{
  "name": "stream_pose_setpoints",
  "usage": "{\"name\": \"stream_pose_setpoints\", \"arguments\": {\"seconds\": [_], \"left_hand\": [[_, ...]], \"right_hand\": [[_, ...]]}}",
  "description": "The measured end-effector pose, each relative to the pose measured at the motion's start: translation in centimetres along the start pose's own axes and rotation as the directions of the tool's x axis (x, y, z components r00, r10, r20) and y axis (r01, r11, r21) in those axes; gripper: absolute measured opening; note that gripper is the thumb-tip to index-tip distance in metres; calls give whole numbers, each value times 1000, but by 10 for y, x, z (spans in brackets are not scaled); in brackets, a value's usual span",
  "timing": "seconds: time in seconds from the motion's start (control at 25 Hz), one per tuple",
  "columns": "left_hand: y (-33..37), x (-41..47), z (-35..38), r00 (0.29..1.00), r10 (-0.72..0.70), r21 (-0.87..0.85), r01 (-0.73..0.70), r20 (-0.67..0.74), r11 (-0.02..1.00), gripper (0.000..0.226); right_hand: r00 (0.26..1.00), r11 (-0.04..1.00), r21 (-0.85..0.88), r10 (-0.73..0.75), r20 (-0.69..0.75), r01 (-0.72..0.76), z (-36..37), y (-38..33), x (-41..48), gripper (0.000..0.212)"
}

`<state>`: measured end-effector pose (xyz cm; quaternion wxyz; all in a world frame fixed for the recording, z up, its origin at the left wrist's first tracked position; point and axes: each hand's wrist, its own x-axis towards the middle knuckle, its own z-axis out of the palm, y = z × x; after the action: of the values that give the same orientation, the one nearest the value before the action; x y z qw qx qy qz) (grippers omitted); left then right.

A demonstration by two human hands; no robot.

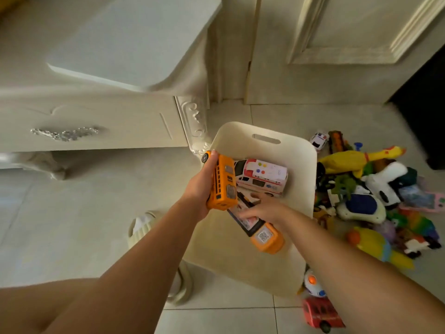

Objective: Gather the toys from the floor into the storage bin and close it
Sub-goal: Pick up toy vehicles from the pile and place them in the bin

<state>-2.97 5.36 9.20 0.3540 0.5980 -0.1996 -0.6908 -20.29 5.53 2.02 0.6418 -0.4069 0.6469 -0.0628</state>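
Observation:
A cream storage bin (298,169) with a handle slot stands open on the floor. Inside lie a white ambulance toy (262,175) and a long orange toy truck (261,233). My left hand (199,186) grips an orange school bus toy (222,183) over the bin's left edge. My right hand (262,209) is inside the bin, fingers resting on the orange truck. A heap of toys lies right of the bin: a yellow rubber chicken (356,157), a white and blue toy (361,208), a small white car (319,140), a red bus (321,314).
A white carved dresser (96,121) stands to the left, a door (337,44) behind the bin. Pale slippers (142,227) lie on the tiled floor by my left arm. A dark opening is at the far right.

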Motion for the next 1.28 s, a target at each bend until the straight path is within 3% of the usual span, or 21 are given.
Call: {"name": "stream_pose_setpoints", "arguments": {"seconds": [0.12,0.32,0.48,0.56,0.6,0.64,0.68,0.72,0.76,0.84,0.92,1.04,1.12,1.2,1.28], "left_hand": [[-5,12,-6,998,-40,5,39,40,999,57],[-18,23,-14,992,-110,80,105,62,991,58],[-33,34,-14,979,-195,146,185,62,972,69],[-41,38,-11,975,-214,89,208,64,974,70],[-43,40,-9,973,-222,62,219,57,974,68],[-47,42,-6,973,-228,62,225,43,972,65],[-50,45,-3,973,-228,77,225,32,971,62],[-53,49,0,971,-234,93,229,45,969,60],[-57,51,5,964,-248,98,239,96,966,60],[-64,58,17,933,-288,126,266,215,956,64],[-72,66,30,921,-311,194,269,236,943,61],[-88,81,44,947,-308,314,265,94,912,59],[-99,87,49,950,-310,406,265,47,874,41],[-112,96,56,948,-316,462,270,24,845,30],[-129,108,69,958,-287,482,246,12,841,44]], "right_hand": [[988,922,-384,94,119,-41,29,11,26,95],[921,832,-554,196,336,24,66,17,36,50],[905,760,-647,230,358,63,63,23,29,45],[968,871,-490,146,205,-27,55,20,22,43],[993,970,-216,114,10,-110,49,15,15,40],[979,984,125,142,-149,-124,38,10,10,37],[960,914,395,190,-204,-97,27,6,7,37],[961,828,556,207,-186,-71,16,3,6,40],[977,800,597,175,-126,-66,6,-2,0,41],[995,865,500,79,-57,-40,-1,-10,-12,29],[985,937,349,68,-160,-8,2,-8,-12,37],[933,976,217,82,-351,-3,5,3,-1,53],[912,987,157,97,-398,-37,5,6,1,57],[887,992,91,-32,-460,83,1,-2,-7,61],[812,946,88,-217,-541,311,-15,-14,-24,54]]}}
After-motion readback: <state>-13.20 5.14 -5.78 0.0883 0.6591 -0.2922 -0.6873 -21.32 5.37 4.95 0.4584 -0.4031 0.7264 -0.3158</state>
